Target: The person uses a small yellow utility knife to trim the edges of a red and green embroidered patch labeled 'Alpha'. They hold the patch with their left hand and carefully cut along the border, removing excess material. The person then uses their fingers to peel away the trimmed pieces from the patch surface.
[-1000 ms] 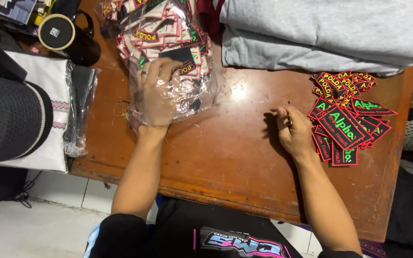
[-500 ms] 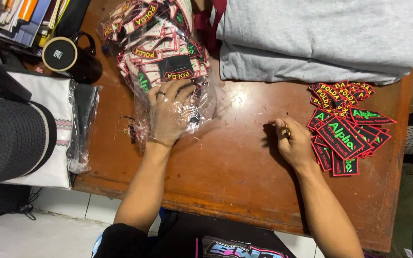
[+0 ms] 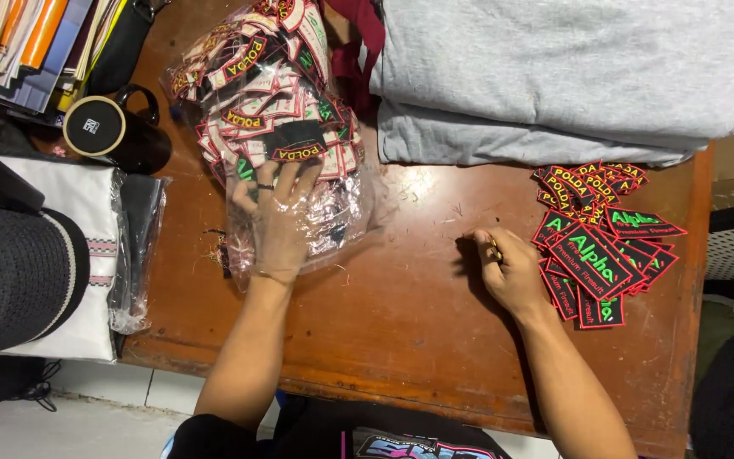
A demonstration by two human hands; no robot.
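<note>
A clear plastic bag [image 3: 346, 223] full of embroidered patches with red borders lies at the table's back left. My left hand [image 3: 275, 223] is inside the bag, palm down. Its fingers are spread and their tips rest on the patches [image 3: 258, 102] at the bag's middle. My right hand [image 3: 507, 270] lies on the wooden table [image 3: 409, 314], curled into a loose fist. A small gold glint shows between its fingers; what it is cannot be made out. Right beside that hand lies a loose pile of black patches [image 3: 601, 251] with green lettering and red edges.
Folded grey fabric [image 3: 554, 76] is stacked at the back right, with dark red cloth [image 3: 358, 42] beside it. A black mug [image 3: 116, 132] stands at the back left near books. A black cap [image 3: 10, 280] and bagged white cloth [image 3: 87, 255] lie left.
My left hand has slid further up inside the bag, from near its opening to the patches. My right hand has stayed by the loose pile.
</note>
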